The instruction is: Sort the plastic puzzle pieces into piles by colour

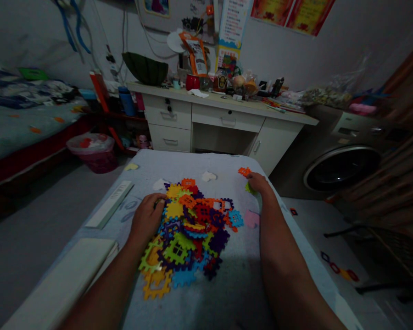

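Observation:
A heap of colourful interlocking plastic building tiles (175,210), with notched edges and some window-shaped cut-outs, lies on a cloth-covered table (241,275). My left hand (147,216) rests at the heap's left edge with fingers curled in; whatever is between them is hidden. Toward the table's far right corner, my right hand (258,182) is closed at an orange tile (244,172) that sticks out past its fingertips. A yellow-green tile (250,188) shows just below those fingers, partly covered by the hand.
Two pale, long boxes (110,204) (62,279) lie along the table's left side. Beyond stands a white desk (172,110) crowded with items. A washing machine (340,151) is at the right, a pink waste bin (96,158) at the left. Loose tiles (340,270) lie on the floor.

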`<action>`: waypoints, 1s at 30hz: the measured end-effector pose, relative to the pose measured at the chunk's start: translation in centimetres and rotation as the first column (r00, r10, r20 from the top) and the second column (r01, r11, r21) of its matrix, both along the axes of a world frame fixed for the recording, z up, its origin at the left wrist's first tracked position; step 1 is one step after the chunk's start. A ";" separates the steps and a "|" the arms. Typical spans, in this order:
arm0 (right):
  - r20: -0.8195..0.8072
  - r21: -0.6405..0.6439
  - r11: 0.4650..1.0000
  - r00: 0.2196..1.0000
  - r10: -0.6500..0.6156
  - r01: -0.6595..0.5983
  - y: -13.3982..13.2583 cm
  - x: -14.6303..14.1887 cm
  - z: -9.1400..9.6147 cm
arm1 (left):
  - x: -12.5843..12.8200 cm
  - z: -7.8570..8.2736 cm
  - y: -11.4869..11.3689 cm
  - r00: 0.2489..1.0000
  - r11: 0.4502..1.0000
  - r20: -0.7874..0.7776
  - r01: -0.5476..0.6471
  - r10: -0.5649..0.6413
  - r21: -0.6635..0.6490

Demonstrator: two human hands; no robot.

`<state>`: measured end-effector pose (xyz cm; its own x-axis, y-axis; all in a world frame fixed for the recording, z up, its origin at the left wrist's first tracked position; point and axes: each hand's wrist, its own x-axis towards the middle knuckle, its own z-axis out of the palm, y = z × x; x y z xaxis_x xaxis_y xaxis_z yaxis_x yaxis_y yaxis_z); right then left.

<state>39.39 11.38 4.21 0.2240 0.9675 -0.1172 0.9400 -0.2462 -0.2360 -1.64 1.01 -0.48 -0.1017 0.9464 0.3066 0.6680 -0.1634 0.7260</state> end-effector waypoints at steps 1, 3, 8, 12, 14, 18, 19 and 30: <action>0.006 0.011 0.999 0.999 -0.036 0.036 0.0 -0.1 -0.1 | 0.0 0.1 0.0 1.000 1.000 -0.004 0.000 0.000 -0.003; 0.009 0.028 0.995 0.995 -0.095 0.095 0.1 -0.3 -0.2 | 0.0 0.1 0.0 1.000 1.000 -0.011 0.002 -0.002 -0.004; -0.019 0.056 0.996 0.997 -0.074 0.074 0.2 -0.6 -0.8 | 0.0 0.1 0.0 1.000 1.000 -0.009 0.006 -0.006 -0.009; -0.025 0.069 0.995 0.997 -0.074 0.075 0.2 -0.6 -1.1 | 0.1 0.2 0.0 1.000 1.000 0.003 -0.001 0.001 -0.021; -0.031 0.063 0.995 0.997 -0.076 0.077 0.3 -0.6 -1.2 | 0.2 0.3 -0.1 1.000 1.000 0.007 -0.005 0.005 -0.023; -0.034 0.062 0.993 0.995 -0.094 0.096 0.3 -0.6 -1.2 | 0.2 0.5 -0.2 1.000 1.000 0.006 -0.004 0.004 -0.018; -0.029 0.059 0.993 0.995 -0.097 0.099 0.3 -0.6 -1.2 | 0.2 0.5 -0.2 1.000 1.000 0.006 -0.003 0.004 -0.017; -0.008 0.059 0.996 0.998 -0.063 0.064 0.6 -0.5 -1.9 | 0.2 0.3 -0.1 1.000 1.000 0.003 -0.010 0.010 -0.009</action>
<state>38.89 12.02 2.27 0.2846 0.9567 -0.0615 0.9215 -0.2907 -0.2576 -1.45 0.89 -0.14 -0.1121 0.9480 0.2980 0.6677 -0.1503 0.7291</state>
